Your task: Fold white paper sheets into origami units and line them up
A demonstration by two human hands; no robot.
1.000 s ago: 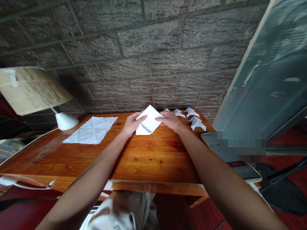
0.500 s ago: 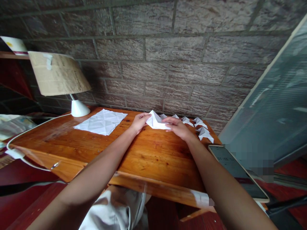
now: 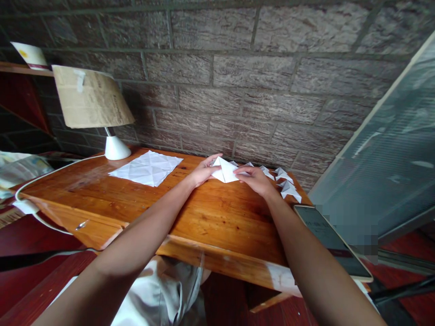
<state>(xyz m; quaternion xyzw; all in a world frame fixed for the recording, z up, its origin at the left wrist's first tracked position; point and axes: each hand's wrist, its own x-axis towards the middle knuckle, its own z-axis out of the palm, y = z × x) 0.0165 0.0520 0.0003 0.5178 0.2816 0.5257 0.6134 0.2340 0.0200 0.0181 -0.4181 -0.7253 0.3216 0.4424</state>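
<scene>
folded white paper (image 3: 225,172), creased triangle, both hands pinching.

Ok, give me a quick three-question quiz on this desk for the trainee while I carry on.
1. True or false: the left hand and the right hand both hold the folded paper.
2. What lies flat on the table between the lamp and the left hand? A scissors; B a creased sheet; C a book.
3. Fill in: the phone lies by the table's ____ edge.
Key: 1 true; 2 B; 3 right.
</scene>
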